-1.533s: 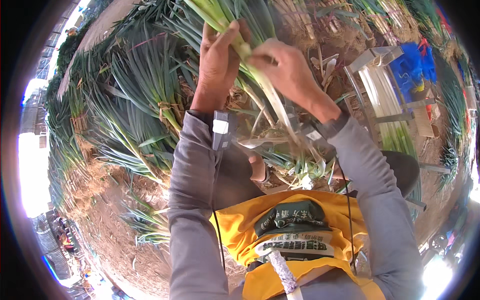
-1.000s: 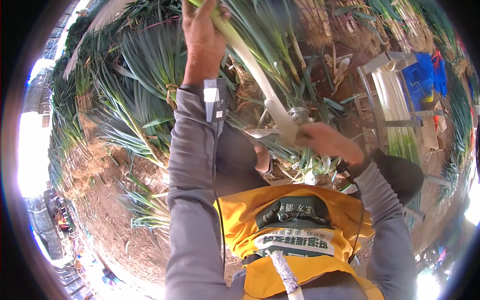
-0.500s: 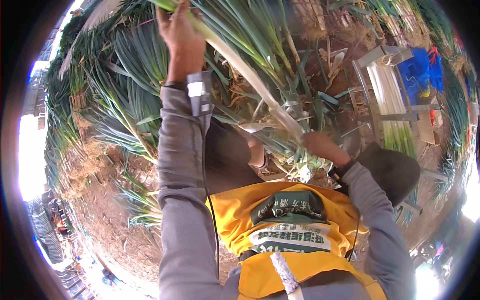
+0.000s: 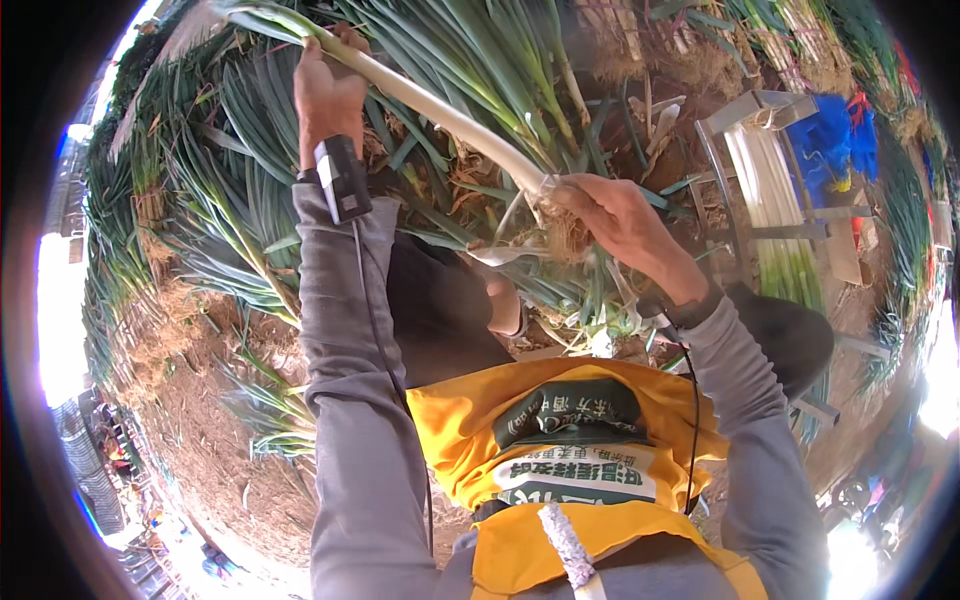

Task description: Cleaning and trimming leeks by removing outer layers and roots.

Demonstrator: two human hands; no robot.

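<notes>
A long green onion [image 4: 430, 103] with a white shank slants across the upper middle, its green top at the upper left and its shaggy root end [image 4: 566, 238] toward the lower right. My left hand [image 4: 330, 90] is closed around it near where the white turns green. At the root end, my right hand [image 4: 625, 220] has its fingers closed on the base, just above the hanging roots. Beneath it, peeled leaves and scraps [image 4: 600, 325] lie on the ground between my legs. A heap of green onions with dark green leaves [image 4: 470, 60] lies just beyond the held one.
A metal rack [image 4: 740, 190] at the right holds a row of stripped white onions [image 4: 765, 170], with blue plastic [image 4: 825, 140] beside it. Unpeeled bundles with roots [image 4: 180, 310] lie at the left, others [image 4: 615, 35] at the far side. Bare soil [image 4: 220, 440] shows at the lower left.
My right hand has moved up and left with the root end, and the roots now show below it. My left hand has shifted slightly left and down, still holding the onion.
</notes>
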